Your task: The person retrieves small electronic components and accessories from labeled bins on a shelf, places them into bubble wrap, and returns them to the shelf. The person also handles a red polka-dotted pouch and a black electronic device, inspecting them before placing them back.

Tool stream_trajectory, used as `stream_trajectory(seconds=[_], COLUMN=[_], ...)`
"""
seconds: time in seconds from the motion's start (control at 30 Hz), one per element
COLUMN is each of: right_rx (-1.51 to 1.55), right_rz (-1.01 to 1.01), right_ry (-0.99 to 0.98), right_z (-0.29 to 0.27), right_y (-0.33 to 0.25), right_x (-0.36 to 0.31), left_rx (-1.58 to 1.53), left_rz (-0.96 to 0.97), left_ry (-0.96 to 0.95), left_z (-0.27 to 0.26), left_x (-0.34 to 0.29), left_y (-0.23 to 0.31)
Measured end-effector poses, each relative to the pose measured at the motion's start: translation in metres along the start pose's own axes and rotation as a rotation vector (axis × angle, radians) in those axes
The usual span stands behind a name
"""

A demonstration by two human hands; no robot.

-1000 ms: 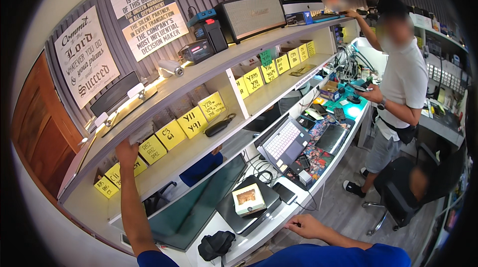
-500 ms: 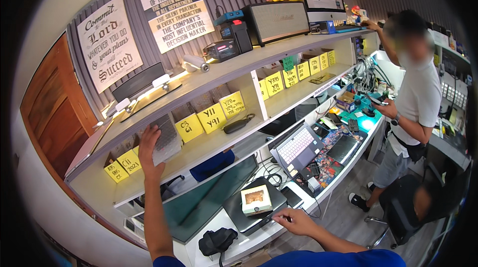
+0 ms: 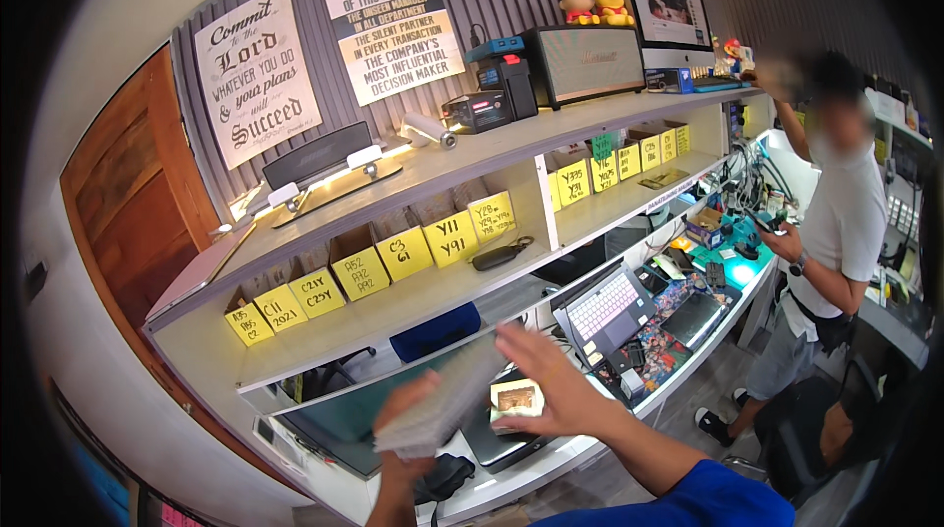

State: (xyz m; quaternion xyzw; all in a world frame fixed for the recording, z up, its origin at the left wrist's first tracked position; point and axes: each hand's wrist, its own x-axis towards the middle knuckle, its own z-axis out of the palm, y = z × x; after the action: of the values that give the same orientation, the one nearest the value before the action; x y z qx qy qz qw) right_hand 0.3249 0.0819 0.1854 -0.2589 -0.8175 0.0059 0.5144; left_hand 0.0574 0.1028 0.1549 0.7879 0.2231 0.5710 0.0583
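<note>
My left hand (image 3: pixel 405 409) grips a flat grey packet (image 3: pixel 447 399), apparently bubble wrap, tilted in front of the desk and blurred by motion. My right hand (image 3: pixel 560 380) is open at the packet's right, thumb and fingers spread; whether a fingertip touches the packet I cannot tell. Behind and below the hands, a small white carton (image 3: pixel 518 397) with a brown top picture rests on a closed black laptop (image 3: pixel 492 443), partly covered by my right hand. A black cloth-like bundle (image 3: pixel 444 478) lies beside the laptop, half hidden by my left arm.
Yellow-fronted boxes (image 3: pixel 360 276) line the shelf, with a dark pouch (image 3: pixel 502 254) beside them. An open laptop (image 3: pixel 607 316) stands further right. A person (image 3: pixel 821 203) stands at the right, holding a phone, near a black chair (image 3: pixel 826 419).
My left hand has brought the grey packet down from the shelf, uncovering several yellow-fronted boxes. From near the carton my right hand has risen toward the packet, its fingers now spread.
</note>
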Motion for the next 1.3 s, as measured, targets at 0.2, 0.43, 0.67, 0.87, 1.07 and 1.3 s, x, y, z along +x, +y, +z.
stream_trajectory(seconds=[0.2, 0.43, 0.67, 0.87, 1.07, 1.3], right_rx=[0.319, 0.351, 0.494, 0.678, 0.682, 1.323], right_rz=[0.435, 0.761, 1.032, 1.159, 1.142, 1.434], right_ry=[-0.385, -0.425, -0.338, -0.384, -0.316, 0.042], right_z=[0.039, 0.061, 0.094, 0.109, 0.126, 0.114], right_y=[0.0, -0.011, 0.018, 0.007, 0.016, 0.022], right_x=[-0.075, -0.118, -0.133, -0.142, -0.171, -0.188], left_rx=[-0.357, -0.684, -0.79, -1.301, -1.421, -0.583], left_rz=[-0.771, -1.05, -1.134, -1.371, -1.401, -1.052], left_ry=[-0.233, -0.027, 0.158, 0.332, 0.237, -0.204], left_z=[0.022, 0.05, 0.08, 0.103, 0.106, 0.116], left_x=[-0.067, -0.115, -0.14, -0.169, -0.184, -0.15], left_y=[0.041, 0.026, -0.015, -0.014, -0.016, -0.024])
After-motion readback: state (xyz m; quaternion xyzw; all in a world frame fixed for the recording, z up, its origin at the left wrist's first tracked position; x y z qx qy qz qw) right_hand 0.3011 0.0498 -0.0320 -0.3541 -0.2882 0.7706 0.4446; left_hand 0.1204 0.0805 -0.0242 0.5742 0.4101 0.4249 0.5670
